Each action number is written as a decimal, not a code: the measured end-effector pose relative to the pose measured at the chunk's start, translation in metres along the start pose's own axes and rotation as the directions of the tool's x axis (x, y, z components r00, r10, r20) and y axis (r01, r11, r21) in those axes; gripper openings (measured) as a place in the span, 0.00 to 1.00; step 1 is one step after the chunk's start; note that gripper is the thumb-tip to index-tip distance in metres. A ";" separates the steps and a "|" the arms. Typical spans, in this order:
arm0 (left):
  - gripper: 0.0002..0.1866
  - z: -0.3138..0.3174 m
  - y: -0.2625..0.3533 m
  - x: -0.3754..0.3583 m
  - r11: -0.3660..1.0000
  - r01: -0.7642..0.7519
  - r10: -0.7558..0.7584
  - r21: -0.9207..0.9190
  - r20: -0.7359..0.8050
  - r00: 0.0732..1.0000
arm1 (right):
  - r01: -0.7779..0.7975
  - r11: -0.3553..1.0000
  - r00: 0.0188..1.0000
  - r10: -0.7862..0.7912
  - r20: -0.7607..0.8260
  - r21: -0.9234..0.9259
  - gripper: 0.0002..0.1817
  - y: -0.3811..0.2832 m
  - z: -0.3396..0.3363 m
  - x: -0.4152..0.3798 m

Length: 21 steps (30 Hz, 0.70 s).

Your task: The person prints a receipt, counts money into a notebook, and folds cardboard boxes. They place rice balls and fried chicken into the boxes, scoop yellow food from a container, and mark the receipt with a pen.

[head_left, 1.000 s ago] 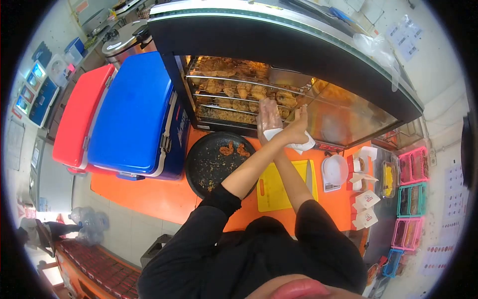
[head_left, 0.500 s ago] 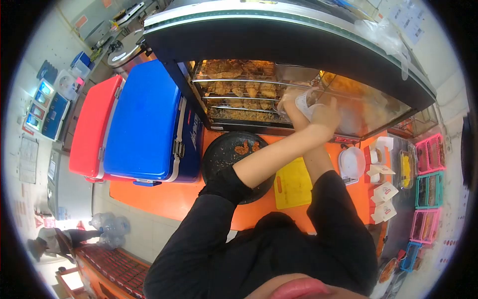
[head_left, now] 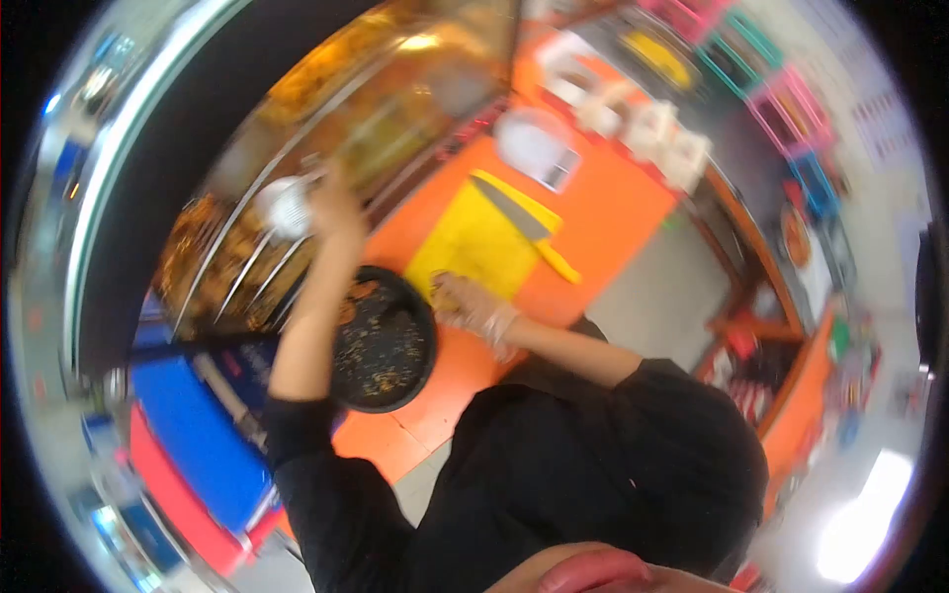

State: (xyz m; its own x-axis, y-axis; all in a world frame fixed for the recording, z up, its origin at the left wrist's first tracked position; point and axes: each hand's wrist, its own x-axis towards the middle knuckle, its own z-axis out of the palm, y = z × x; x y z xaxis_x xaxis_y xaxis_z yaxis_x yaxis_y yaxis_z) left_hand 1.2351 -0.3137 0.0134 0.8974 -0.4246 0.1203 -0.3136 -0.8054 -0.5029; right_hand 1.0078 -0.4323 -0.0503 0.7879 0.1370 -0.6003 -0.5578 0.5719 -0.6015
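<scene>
My left hand (head_left: 338,212) is raised at the front of the glass food cabinet (head_left: 247,119), with its fingers closed beside a white printed item (head_left: 288,208); blur hides what they grip. Fried food (head_left: 193,242) lies on racks inside. In a clear plastic glove, my right hand (head_left: 479,311) is closed around a small brownish piece of food (head_left: 448,294) at the lower edge of the yellow cutting board (head_left: 460,242). A yellow-handled knife (head_left: 519,210) lies across that board. Left of the glove is a round black pan (head_left: 381,346) with crumbs and pieces.
Beyond the board sit a round white container (head_left: 532,143) and several white paper boxes (head_left: 647,128) on the orange table (head_left: 618,212). Coloured baskets (head_left: 741,49) stand at the upper right. Blue (head_left: 198,435) and red (head_left: 178,494) coolers are at lower left.
The view has turned and blurred. My arms have uncrossed; my gloved right hand has come out of the cabinet to the board with food, while my left hand stays at the cabinet. The knife now shows.
</scene>
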 end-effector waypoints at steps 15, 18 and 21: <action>0.26 0.046 -0.074 -0.167 0.959 0.022 -0.155 0.282 0.459 0.875 | -0.425 0.456 0.457 -0.637 -0.620 -0.782 0.25 -0.255 -0.534 -0.155; 0.47 -0.034 0.058 -0.209 0.984 -0.018 0.116 -0.175 0.571 0.813 | -0.473 0.237 0.705 -0.475 -0.526 -0.848 0.26 -0.313 -0.567 -0.131; 0.60 -0.080 0.189 -0.226 0.731 0.259 0.187 -0.632 0.550 0.814 | -0.285 0.384 0.921 -0.144 -0.362 -0.878 0.26 -0.363 -0.608 -0.111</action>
State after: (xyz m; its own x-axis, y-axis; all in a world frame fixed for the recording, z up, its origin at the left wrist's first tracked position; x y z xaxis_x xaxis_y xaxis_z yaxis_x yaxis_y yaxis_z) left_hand 0.9487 -0.4027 -0.0404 0.8424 -0.2690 -0.4668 -0.1933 -0.9597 0.2042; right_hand 0.9641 -1.1470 -0.0853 0.7118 -0.2490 -0.6567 -0.6676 -0.5302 -0.5226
